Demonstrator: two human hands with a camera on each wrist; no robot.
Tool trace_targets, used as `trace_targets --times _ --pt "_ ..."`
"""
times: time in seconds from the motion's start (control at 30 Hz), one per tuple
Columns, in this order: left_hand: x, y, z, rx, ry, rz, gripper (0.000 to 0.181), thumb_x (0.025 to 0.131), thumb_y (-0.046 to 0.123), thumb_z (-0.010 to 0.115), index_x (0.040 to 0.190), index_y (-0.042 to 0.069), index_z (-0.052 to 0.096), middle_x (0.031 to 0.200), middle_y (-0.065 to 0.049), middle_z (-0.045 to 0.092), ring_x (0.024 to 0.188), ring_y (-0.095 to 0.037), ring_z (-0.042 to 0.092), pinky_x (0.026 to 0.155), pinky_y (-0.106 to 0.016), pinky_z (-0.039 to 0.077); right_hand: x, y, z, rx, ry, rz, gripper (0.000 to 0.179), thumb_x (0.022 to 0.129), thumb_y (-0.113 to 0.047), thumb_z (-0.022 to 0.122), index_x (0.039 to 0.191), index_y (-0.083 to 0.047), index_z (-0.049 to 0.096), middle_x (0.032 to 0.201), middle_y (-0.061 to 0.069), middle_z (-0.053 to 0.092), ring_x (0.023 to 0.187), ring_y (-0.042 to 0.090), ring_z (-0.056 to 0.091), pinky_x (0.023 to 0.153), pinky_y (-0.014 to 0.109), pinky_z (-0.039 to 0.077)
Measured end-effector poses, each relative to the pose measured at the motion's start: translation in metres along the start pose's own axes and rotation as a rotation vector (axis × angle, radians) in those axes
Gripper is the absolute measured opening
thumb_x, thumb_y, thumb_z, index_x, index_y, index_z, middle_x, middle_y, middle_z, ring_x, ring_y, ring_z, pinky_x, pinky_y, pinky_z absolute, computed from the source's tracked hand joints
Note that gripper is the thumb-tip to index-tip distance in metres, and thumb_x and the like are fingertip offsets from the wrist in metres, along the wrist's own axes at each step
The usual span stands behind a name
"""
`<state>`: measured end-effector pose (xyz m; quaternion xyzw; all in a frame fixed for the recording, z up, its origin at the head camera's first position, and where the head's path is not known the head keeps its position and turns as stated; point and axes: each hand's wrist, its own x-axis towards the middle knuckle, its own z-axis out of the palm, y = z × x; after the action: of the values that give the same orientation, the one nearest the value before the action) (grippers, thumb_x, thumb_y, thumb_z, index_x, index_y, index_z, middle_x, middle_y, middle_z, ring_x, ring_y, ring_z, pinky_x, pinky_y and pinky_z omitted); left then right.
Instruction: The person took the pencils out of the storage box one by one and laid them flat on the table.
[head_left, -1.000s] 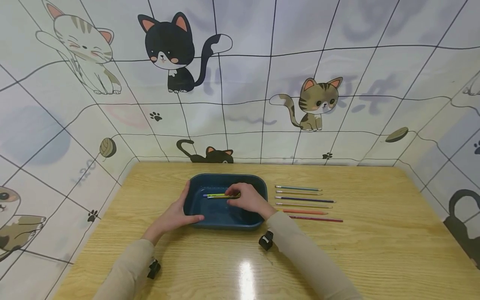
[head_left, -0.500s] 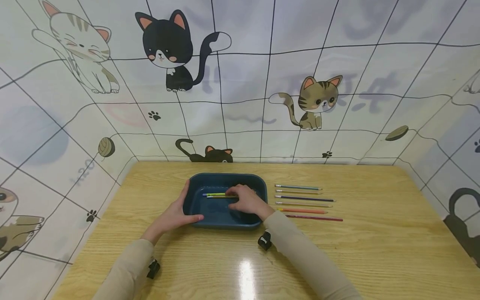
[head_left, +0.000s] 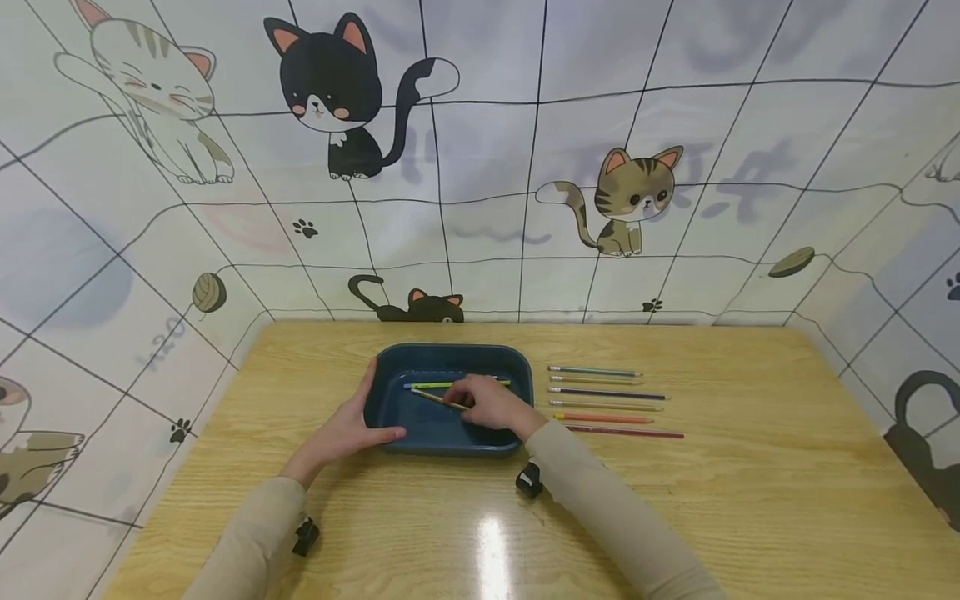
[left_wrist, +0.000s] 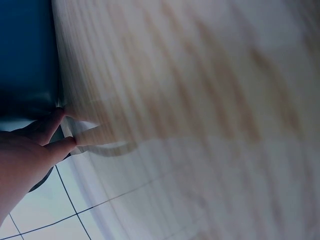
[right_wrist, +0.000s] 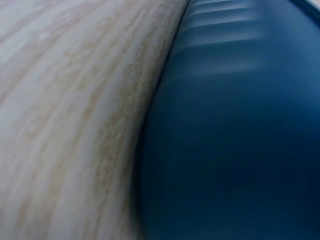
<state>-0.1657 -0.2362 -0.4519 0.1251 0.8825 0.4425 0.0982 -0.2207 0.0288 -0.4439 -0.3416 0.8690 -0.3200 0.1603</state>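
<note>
A dark blue rectangular tray (head_left: 450,450) sits on the table; its outer wall also fills much of the right wrist view. My left hand (head_left: 347,427) holds the tray's left end, with the thumb at the front rim. In the left wrist view, fingertips of that hand (left_wrist: 37,147) touch the tray's outside. Inside the tray, my right hand (head_left: 495,406) pinches a gold-brown pencil (head_left: 429,395), whose eraser end points left. Behind it lies a yellow-green pencil (head_left: 430,385), partly hidden by the hand. The right hand is out of sight in its own wrist view.
Several pencils lie in a row right of the tray, among them a teal pencil (head_left: 596,371), an orange pencil (head_left: 607,418) and a dark red pencil (head_left: 630,432). The wooden table (head_left: 750,467) meets a cat-patterned cloth backdrop (head_left: 487,233) behind and at the sides.
The gold-brown pencil lay alongside the yellow-green one; now its right end has swung toward the front with my right hand, and the two are apart. The left hand keeps its place.
</note>
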Motion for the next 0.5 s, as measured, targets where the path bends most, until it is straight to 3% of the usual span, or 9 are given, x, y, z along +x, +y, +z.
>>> trace_targets --times 0.5 --pt "0.0008 -0.0008 0.0002 -0.014 0.01 0.005 0.119 0.078 0.034 0.081 0.155 0.014 -0.007 0.158 -0.022 0.001 0.141 -0.045 0.012 0.109 -0.06 0.018 0.0001 -0.0007 0.0007 0.003 0.024 0.026 0.037 0.082 0.007 0.069 0.118 -0.001 0.064 0.1 0.01 0.063 0.091 0.024 0.06 0.08 0.036 0.05"
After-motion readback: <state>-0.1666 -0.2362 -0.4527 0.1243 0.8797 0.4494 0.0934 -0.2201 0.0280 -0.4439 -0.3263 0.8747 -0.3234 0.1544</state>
